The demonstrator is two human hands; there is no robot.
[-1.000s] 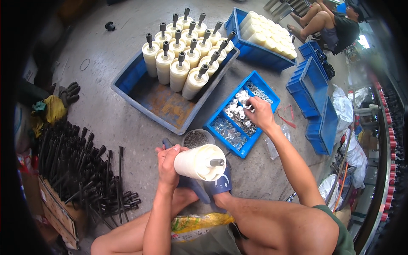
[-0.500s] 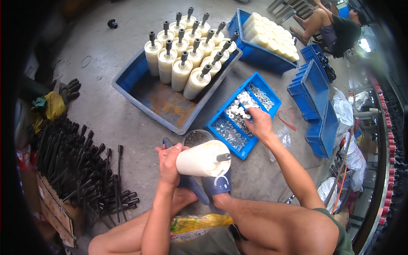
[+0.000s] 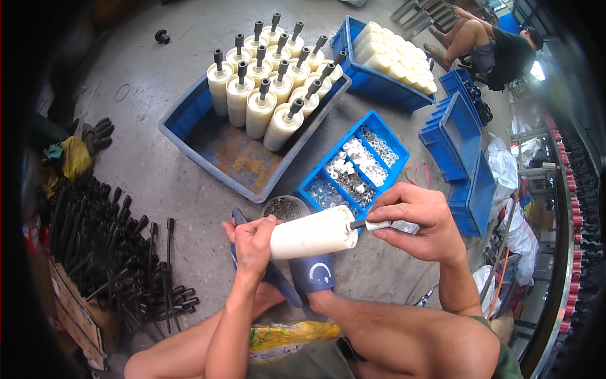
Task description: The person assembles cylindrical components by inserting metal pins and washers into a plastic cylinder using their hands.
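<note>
My left hand (image 3: 254,245) is wrapped round the base of a cream plastic roller (image 3: 309,236), which lies nearly level above my feet. A dark metal shaft (image 3: 357,225) sticks out of the roller's right end. At the tip of that shaft, my right hand (image 3: 418,221) pinches a small white plastic bushing (image 3: 377,225) between thumb and fingers. The bushing meets the shaft's end; how far it sits over it cannot be made out. Beyond the hands lies a blue divided tray (image 3: 398,165) holding white bushings (image 3: 365,158), washers (image 3: 379,143) and small metal parts.
Upright rollers with dark shafts stand in a blue crate (image 3: 189,148); a second crate (image 3: 391,95) holds more rollers. Black rods (image 3: 113,234) are heaped at left. A small tub (image 3: 285,208) stands near my feet. Empty blue bins (image 3: 464,170) and a seated person (image 3: 505,54) are at right.
My right hand has come back from the divided tray to the shaft end, bringing a white bushing. The roller has turned so its shaft points more to the right.
</note>
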